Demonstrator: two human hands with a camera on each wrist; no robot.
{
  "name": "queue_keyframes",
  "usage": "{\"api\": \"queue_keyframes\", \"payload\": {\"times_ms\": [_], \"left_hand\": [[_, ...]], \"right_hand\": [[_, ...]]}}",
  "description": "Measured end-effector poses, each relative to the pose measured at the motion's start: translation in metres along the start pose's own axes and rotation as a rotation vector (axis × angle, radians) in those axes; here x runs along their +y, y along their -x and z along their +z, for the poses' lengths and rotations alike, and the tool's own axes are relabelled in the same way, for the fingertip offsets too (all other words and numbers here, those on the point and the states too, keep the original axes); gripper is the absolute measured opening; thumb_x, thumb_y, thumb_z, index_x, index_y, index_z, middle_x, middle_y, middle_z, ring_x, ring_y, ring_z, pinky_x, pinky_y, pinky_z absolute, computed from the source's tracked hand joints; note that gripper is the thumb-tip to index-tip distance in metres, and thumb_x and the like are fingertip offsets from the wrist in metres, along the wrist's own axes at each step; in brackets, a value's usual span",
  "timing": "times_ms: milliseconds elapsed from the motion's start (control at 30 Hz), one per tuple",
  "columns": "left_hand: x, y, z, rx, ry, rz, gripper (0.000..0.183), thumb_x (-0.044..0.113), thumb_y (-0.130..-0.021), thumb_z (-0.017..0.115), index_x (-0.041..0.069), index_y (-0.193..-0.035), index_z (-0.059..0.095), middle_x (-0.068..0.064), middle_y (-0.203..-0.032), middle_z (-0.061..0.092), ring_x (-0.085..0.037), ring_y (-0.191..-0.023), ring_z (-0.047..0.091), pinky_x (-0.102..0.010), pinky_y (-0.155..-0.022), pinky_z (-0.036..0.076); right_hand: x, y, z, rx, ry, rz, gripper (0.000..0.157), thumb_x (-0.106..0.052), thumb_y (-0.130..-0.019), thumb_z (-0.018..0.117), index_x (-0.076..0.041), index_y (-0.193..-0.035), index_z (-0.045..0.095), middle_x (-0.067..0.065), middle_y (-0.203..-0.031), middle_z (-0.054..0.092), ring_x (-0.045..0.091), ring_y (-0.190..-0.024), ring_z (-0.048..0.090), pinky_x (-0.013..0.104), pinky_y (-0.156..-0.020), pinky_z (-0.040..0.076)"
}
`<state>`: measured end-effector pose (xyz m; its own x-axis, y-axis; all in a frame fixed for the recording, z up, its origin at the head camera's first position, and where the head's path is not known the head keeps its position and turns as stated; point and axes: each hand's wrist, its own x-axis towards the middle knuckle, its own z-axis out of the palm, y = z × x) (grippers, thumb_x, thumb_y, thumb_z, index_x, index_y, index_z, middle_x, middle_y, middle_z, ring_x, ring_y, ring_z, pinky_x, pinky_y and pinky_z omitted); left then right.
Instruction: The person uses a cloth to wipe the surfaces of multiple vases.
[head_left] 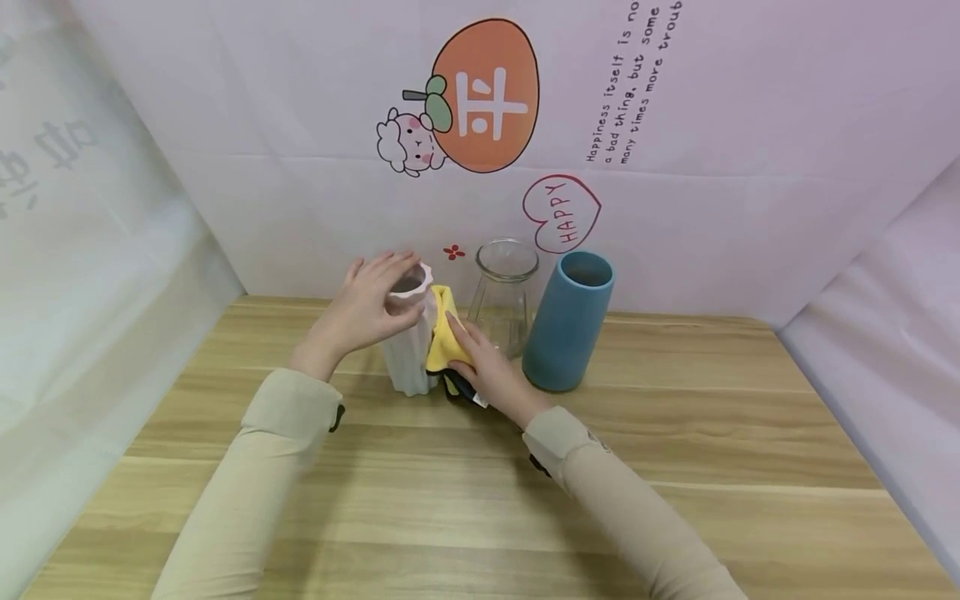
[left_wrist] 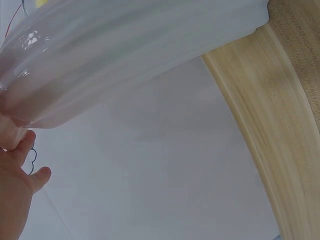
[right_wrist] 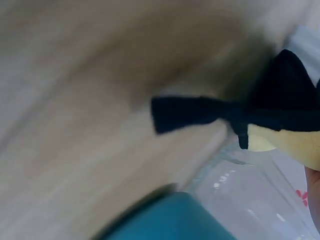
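A white fluted vase (head_left: 410,360) with a wavy rim stands on the table, left of the other vases. My left hand (head_left: 366,302) holds it near the rim, thumb at the front and fingers over the far side. The left wrist view shows the vase's glossy side (left_wrist: 140,47) and part of that hand (left_wrist: 14,192). Against the vase's right side, my right hand (head_left: 491,375) grips a yellow cloth (head_left: 444,343) with dark edging. A dark flap of the cloth (right_wrist: 282,87) hangs loose in the right wrist view, where only a sliver of hand appears.
Just right of the cloth stands a clear glass vase (head_left: 501,312), partly behind my right hand. A tall blue vase (head_left: 568,329) is close beside it. Printed white fabric (head_left: 300,108) rises behind and beside the wood-grain table (head_left: 420,500).
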<state>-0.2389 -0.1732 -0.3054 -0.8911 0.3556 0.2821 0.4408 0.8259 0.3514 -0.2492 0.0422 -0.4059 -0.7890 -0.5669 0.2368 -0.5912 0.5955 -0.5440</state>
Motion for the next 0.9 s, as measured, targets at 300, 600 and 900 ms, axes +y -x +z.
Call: {"api": "queue_keyframes", "payload": {"times_ms": [300, 600, 900], "left_hand": [[0.003, 0.000, 0.000, 0.019, -0.009, -0.007, 0.066, 0.035, -0.090, 0.058, 0.010, -0.147, 0.037, -0.012, -0.155, 0.033, -0.037, -0.146, 0.023, -0.062, -0.118, 0.007], [0.006, 0.001, 0.000, 0.019, -0.014, -0.019, 0.067, 0.035, -0.090, 0.058, 0.009, -0.147, 0.035, -0.012, -0.155, 0.033, -0.038, -0.145, 0.024, -0.064, -0.117, 0.008], [0.007, 0.003, 0.001, 0.025, -0.035, -0.046, 0.070, 0.041, -0.090, 0.057, 0.009, -0.148, 0.035, -0.014, -0.155, 0.031, -0.039, -0.145, 0.024, -0.067, -0.115, 0.006]], "right_hand": [[0.013, 0.013, 0.001, -0.139, 0.122, 0.031, 0.067, -0.021, -0.096, 0.056, -0.028, -0.153, 0.022, 0.016, -0.154, 0.032, 0.037, -0.121, 0.057, 0.045, -0.095, 0.052], [0.018, 0.017, 0.002, -0.144, 0.145, 0.020, 0.067, -0.021, -0.096, 0.056, -0.031, -0.152, 0.022, 0.012, -0.156, 0.030, 0.035, -0.115, 0.061, 0.043, -0.092, 0.054], [0.014, 0.023, -0.007, -0.067, 0.090, -0.008, 0.067, -0.013, -0.094, 0.059, -0.029, -0.151, 0.028, 0.014, -0.151, 0.037, 0.031, -0.108, 0.063, 0.040, -0.085, 0.056]]}}
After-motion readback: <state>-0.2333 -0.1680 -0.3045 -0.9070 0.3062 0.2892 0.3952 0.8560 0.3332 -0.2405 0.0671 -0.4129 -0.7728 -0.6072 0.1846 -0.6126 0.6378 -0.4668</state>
